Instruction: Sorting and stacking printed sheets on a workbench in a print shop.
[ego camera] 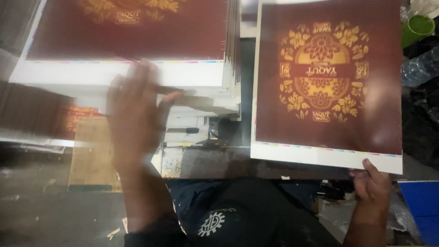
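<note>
Head cam: right hand [372,190] pinches the maroon printed sheet [327,87] by its white bottom edge, right of frame. Left hand [135,114] is blurred, fingers spread, empty, near the stack of sheets [132,32] upper left. Sheet looks light and floppy, so an edge pinch suits it.

A dark, worn worktable [215,160] carries everything here. On its far left part sits a tall stack of printed sheets [128,32], maroon with gold floral ornament and white margins, which serves as the landmark. Just right of that stack lies a single maroon sheet [327,87] of the same print, its near edge reaching past the table's front. Left of the stack lies a blurred pile of brown sheets [32,110]. In front of the stack lies a plain wooden board [93,155], flat on the table, near some small white boxes [187,132]
</note>
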